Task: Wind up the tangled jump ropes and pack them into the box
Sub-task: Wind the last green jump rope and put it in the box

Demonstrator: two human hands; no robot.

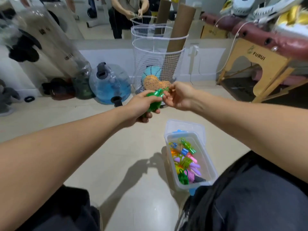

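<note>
Dark-trousered knees sit nearest, apart on the pale floor, both bare forearms reaching forward over them. The left hand grips a green rope bundle, fingers curled round it, held in the air above the floor. The right hand pinches a thin green strand at the top of that bundle between thumb and fingertips, its other fingers loosely bent. Below and to the right, beside the right knee, a clear box stands open on the floor, its lid behind it, holding wound ropes in green, blue, pink, purple and yellow. A white mesh basket stands beyond the hands by the wall
</note>
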